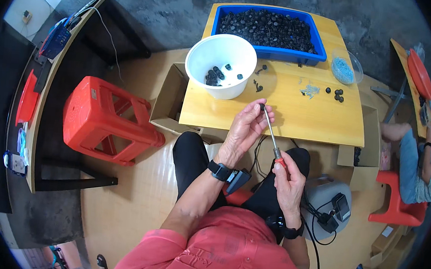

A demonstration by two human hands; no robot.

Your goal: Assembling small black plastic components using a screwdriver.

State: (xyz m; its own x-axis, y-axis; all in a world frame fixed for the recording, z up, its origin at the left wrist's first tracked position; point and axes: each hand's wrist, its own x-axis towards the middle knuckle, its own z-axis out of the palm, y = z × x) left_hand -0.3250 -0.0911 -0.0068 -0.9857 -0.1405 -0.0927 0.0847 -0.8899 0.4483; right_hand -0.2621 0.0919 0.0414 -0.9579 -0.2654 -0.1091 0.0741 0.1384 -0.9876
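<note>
Above the table's near edge, my left hand [245,124] pinches a small black round part [262,107] between thumb and fingers. My right hand [289,181] is wrapped round the red handle of a screwdriver [270,128], and its metal shaft slants up to the left, the tip meeting the black part. Whether a screw sits at the tip is too small to tell. Beyond my hands stands a white bucket [236,92] with several black parts inside. A pile of small silvery screws [310,91] lies on the table, with several black knobs [339,95] to their right.
A blue tray [292,55] full of black parts sits at the yellow table's [278,114] far side. Near the right edge is a clear bowl [343,71] of light blue bits. A red stool [100,120] stands left, cardboard boxes [170,98] flank the table, and another person [423,166] sits far right.
</note>
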